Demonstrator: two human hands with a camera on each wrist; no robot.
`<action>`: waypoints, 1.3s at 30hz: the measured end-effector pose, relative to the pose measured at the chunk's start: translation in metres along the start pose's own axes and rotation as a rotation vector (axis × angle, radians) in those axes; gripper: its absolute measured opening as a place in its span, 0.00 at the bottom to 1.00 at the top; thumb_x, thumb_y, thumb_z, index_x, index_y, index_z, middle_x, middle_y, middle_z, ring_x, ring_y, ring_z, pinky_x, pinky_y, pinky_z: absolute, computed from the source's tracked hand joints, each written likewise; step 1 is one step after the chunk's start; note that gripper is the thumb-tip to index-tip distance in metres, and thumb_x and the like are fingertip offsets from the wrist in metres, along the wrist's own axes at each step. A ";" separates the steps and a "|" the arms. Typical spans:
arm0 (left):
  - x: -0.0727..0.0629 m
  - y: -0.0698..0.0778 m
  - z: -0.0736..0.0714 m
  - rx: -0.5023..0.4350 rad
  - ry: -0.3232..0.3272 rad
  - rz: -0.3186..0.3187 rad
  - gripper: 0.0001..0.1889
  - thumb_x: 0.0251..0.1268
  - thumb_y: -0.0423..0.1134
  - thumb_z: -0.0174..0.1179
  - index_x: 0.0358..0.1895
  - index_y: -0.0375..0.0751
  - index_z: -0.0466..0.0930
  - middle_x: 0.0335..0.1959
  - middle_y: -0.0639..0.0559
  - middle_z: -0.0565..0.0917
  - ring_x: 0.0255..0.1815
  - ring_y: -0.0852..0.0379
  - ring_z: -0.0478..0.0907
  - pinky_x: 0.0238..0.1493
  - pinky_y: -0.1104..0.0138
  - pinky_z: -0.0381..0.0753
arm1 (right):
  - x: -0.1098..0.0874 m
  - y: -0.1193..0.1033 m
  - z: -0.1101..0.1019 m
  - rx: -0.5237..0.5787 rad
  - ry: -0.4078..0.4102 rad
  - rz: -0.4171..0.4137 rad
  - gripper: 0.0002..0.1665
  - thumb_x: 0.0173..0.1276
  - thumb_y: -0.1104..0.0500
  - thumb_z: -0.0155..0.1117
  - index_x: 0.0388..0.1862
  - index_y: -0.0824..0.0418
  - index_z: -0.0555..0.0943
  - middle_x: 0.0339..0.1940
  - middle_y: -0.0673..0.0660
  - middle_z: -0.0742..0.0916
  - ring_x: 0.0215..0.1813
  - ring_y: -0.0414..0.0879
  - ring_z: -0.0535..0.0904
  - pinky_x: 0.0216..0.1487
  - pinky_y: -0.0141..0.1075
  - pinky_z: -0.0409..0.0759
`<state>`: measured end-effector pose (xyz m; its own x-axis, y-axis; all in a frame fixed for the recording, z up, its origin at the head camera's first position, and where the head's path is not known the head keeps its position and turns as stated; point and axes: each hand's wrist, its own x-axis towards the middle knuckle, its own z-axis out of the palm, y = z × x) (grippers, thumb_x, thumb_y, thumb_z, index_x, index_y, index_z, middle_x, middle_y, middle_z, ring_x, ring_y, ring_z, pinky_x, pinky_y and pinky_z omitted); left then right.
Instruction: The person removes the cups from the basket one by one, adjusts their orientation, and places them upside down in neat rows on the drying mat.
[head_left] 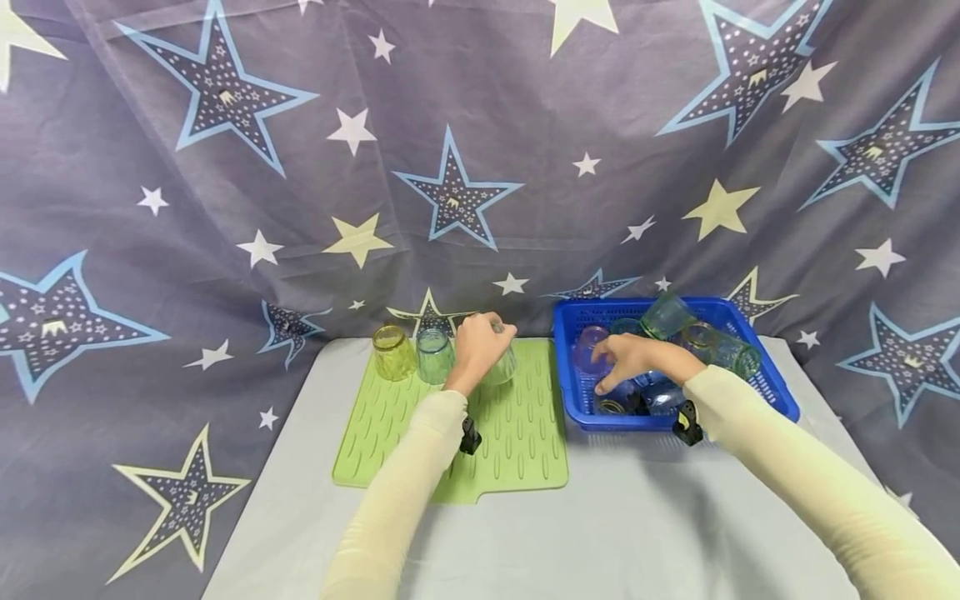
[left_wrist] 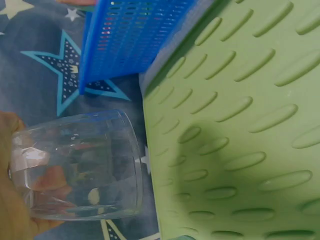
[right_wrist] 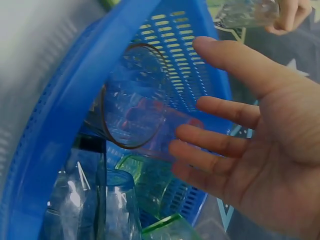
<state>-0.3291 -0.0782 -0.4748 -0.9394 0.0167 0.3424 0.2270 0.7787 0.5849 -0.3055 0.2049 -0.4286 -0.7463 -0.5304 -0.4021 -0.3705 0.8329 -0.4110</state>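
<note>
My left hand (head_left: 480, 346) grips a clear drinking glass (left_wrist: 80, 167) by its base, with the mouth pointing down at the green ridged mat (head_left: 517, 450). In the left wrist view the glass's rim is close to the mat's far edge. An amber glass (head_left: 393, 354) and a light blue glass (head_left: 435, 357) stand upside down on the mat, left of that hand. My right hand (right_wrist: 270, 135) is over the blue basket (head_left: 576, 408), fingers spread and holding nothing. Near its fingertips lie a dark-rimmed clear glass (right_wrist: 135, 95) and a pink glass (head_left: 588, 350).
Several more glasses, clear, blue and green, lie jumbled in the basket, among them a green glass (head_left: 666, 317) leaning up at its back. Basket and mat stand side by side on a white-covered table (head_left: 600, 533). A star-patterned curtain (head_left: 525, 125) hangs right behind them.
</note>
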 end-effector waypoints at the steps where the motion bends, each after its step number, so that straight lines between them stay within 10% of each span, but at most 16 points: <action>1: 0.000 -0.001 0.002 0.004 -0.005 -0.002 0.11 0.61 0.44 0.58 0.33 0.45 0.89 0.29 0.50 0.89 0.24 0.53 0.81 0.34 0.58 0.83 | 0.000 0.000 0.002 -0.005 -0.013 0.013 0.43 0.60 0.48 0.76 0.68 0.69 0.74 0.66 0.73 0.79 0.67 0.68 0.76 0.62 0.56 0.80; 22: 0.010 -0.024 0.024 0.091 -0.022 -0.001 0.11 0.67 0.43 0.60 0.34 0.37 0.85 0.37 0.41 0.85 0.36 0.46 0.82 0.41 0.55 0.84 | 0.009 -0.002 0.021 -0.166 -0.142 0.082 0.41 0.57 0.53 0.76 0.67 0.68 0.76 0.63 0.65 0.83 0.49 0.47 0.79 0.52 0.43 0.83; 39: 0.008 -0.056 0.037 0.198 -0.077 -0.024 0.14 0.71 0.43 0.57 0.43 0.35 0.84 0.43 0.39 0.83 0.45 0.42 0.82 0.48 0.52 0.84 | 0.012 -0.001 0.029 -0.108 -0.129 0.073 0.40 0.60 0.55 0.76 0.68 0.69 0.74 0.65 0.64 0.82 0.52 0.49 0.82 0.51 0.43 0.83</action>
<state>-0.3588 -0.0988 -0.5319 -0.9627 0.0384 0.2680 0.1561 0.8876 0.4335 -0.2981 0.1937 -0.4563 -0.6988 -0.4778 -0.5323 -0.3802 0.8785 -0.2894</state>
